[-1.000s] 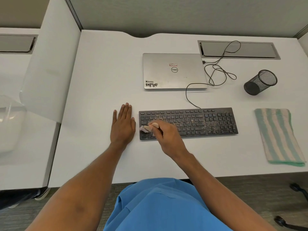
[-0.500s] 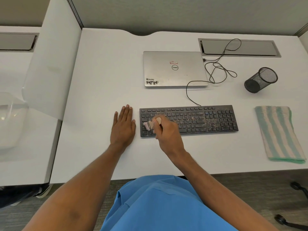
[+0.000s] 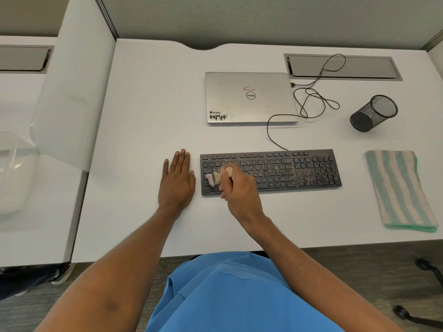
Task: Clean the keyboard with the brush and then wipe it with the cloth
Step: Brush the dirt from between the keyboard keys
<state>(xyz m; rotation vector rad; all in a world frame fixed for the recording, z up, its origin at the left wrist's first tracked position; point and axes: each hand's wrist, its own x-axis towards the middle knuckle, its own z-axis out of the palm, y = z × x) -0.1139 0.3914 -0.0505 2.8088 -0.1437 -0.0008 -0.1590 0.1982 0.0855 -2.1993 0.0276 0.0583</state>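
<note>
Hands worked low over the tabletop (image 3: 143, 116): the right hand (image 3: 239, 188) gripped a small wooden brush (image 3: 219, 174), pink bristles touching the left end of the dusty black keyboard (image 3: 299, 168). The left hand (image 3: 177, 183) lay flat, fingers extended, just beside the keyboard. The striped cloth (image 3: 400, 190) lay folded well to the right.
</note>
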